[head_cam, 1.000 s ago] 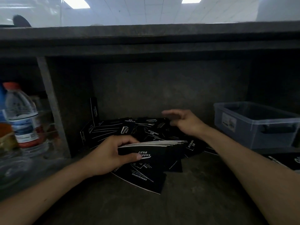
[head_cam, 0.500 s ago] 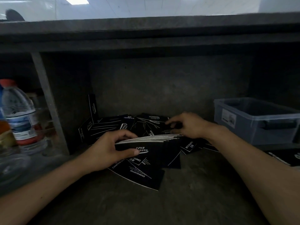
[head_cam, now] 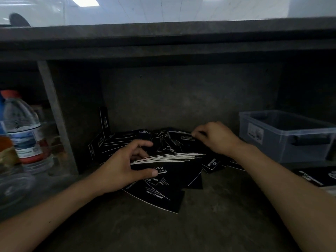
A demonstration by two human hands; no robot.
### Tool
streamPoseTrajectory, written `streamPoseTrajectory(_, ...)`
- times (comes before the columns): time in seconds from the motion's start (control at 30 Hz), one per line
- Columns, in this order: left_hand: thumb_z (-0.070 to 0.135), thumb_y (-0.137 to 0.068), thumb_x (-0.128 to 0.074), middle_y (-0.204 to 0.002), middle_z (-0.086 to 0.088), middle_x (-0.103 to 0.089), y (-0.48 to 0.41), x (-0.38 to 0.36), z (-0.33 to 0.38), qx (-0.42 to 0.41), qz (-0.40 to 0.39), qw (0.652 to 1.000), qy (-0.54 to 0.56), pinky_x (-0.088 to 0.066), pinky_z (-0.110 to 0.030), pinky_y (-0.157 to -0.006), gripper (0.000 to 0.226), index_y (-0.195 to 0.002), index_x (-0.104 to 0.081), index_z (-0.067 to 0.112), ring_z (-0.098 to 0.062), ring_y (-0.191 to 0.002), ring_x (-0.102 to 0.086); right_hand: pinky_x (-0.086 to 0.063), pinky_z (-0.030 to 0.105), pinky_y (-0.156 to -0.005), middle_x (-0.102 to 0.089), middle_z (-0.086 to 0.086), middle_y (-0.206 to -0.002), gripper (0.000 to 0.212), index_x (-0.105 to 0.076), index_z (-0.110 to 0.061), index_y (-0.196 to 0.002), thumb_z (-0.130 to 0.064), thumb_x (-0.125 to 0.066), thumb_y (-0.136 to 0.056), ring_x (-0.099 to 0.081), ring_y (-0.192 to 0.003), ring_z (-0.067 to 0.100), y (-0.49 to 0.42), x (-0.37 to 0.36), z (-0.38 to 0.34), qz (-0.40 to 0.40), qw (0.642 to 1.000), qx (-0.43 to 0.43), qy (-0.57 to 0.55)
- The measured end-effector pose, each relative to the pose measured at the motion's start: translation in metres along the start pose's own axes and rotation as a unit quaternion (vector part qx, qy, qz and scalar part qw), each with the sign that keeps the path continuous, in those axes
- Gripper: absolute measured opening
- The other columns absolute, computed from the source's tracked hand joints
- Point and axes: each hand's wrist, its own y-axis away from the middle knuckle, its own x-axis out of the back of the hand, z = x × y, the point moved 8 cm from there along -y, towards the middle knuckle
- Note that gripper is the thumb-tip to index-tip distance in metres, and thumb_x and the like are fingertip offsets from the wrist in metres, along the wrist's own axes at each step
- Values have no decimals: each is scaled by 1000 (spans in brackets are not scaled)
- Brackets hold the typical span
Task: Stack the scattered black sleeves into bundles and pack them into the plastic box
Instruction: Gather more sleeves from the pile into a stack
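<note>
On the table (head_cam: 200,224), the left hand (head_cam: 118,170) grips a bundle (head_cam: 174,166); the right hand (head_cam: 216,139) pinches a sleeve (head_cam: 183,135) in the pile (head_cam: 127,140). Better to lay it edge to edge on the bundle; the box (head_cam: 272,142) stands at right.

hands (head_cam: 123,168) (head_cam: 216,139) — 2 | plastic box (head_cam: 276,146) — 1 | water bottle (head_cam: 23,128) — 1 | sleeves (head_cam: 163,197) — uncountable

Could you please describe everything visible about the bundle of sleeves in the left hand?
The bundle is a stack of flat black card-like sleeves, with pale edges lined up along the top and white script print on its front face. It is held on edge. The left hand grips its left end, thumb in front, fingers behind. Loose sleeves lie under and around it.
</note>
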Motion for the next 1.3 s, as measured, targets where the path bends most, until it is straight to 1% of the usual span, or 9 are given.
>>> streamPoseTrajectory(0.13, 46, -65, -87, -114, 11, -67, 0, 1, -5, 12, 7, 1000, 14, -55, -31, -95, 88, -140, -41, 37, -12, -106, -68, -52, 32, -85, -75, -10, -99, 16, -76, -30, -100, -36, -61, -95, -68, -95, 13, 2, 28, -8, 110, 993, 1, -50)
streamPoseTrajectory(0.33, 40, -66, -86, -121, 15, -64, 0, 3, -3, 20, 16, 1000, 14, -58, -31, -91, 89, -143, -40, 36, -9, -102, -69, -51, 28, -93, -77, -8, -101, 21, -76, -22, -104, -35, -65, -91, -70, -99, 7, 19, -25, -26, -233, 915, -46, -326)
streamPoseTrajectory(0.43, 34, -75, -83, -106, 9, -74, 0, 0, 3, 0, -3, 1000, -11, -55, -30, -93, 51, -122, -62, 32, -5, -100, -70, -48, 25, -88, -75, -2, -111, 24, -70, -20, -114, -27, -51, -102, -69, -100, 10, 2, -20, -8, -89, 916, -88, -382)
streamPoseTrajectory(0.5, 31, -78, -81, -101, 8, -76, 0, -2, 5, 3, -14, 1000, -2, -57, -29, -88, 31, -108, -71, 27, -6, -95, -72, -42, 19, -103, -65, 1, -131, 28, -65, -19, -126, -20, -55, -101, -59, -116, 10, -3, -18, 5, -17, 954, -81, -287)
streamPoseTrajectory(0.63, 31, -79, -79, -98, 7, -77, 1, -3, 6, 5, -21, 1000, 16, -59, -29, -82, 23, -100, -73, 24, -9, -91, -73, -33, 16, -101, -59, -2, -136, 36, -61, -23, -133, -29, -61, -97, -53, -123, 11, 5, -50, 6, -146, 981, -40, -121)
streamPoseTrajectory(0.73, 31, -79, -79, -97, 6, -77, 0, -3, 5, 4, -18, 1000, 22, -59, -28, -83, 23, -99, -73, 22, -9, -91, -73, -43, 20, -80, -70, -9, -98, 20, -74, -27, -105, -35, -73, -86, -61, -87, 5, 0, -26, 10, -81, 988, -53, -119)
streamPoseTrajectory(0.9, 30, -79, -79, -98, 5, -77, 0, -4, 6, 3, -24, 999, 23, -58, -27, -82, 22, -99, -73, 22, -10, -90, -73, -46, 28, -96, -67, 1, -120, 38, -67, -23, -122, -43, -68, -89, -62, -111, 18, 1, -27, 20, -48, 995, -68, -55)
streamPoseTrajectory(1.13, 30, -79, -79, -97, 7, -77, 2, -4, 6, 9, -19, 1000, 20, -58, -26, -81, 22, -99, -73, 23, -8, -88, -73, -48, 24, -78, -64, -1, -91, 46, -66, -17, -108, -21, -89, -69, -63, -85, 14, 0, -23, 44, -23, 961, -186, -204)
streamPoseTrajectory(1.3, 31, -79, -79, -95, 5, -77, 1, -3, 5, 14, -16, 1000, 18, -59, -34, -81, 20, -97, -73, 25, -12, -86, -74, -47, 14, -50, -70, 5, -85, 31, -72, -8, -104, -6, -83, -75, -64, -69, 12, 9, -22, 60, 33, 863, -279, -421)
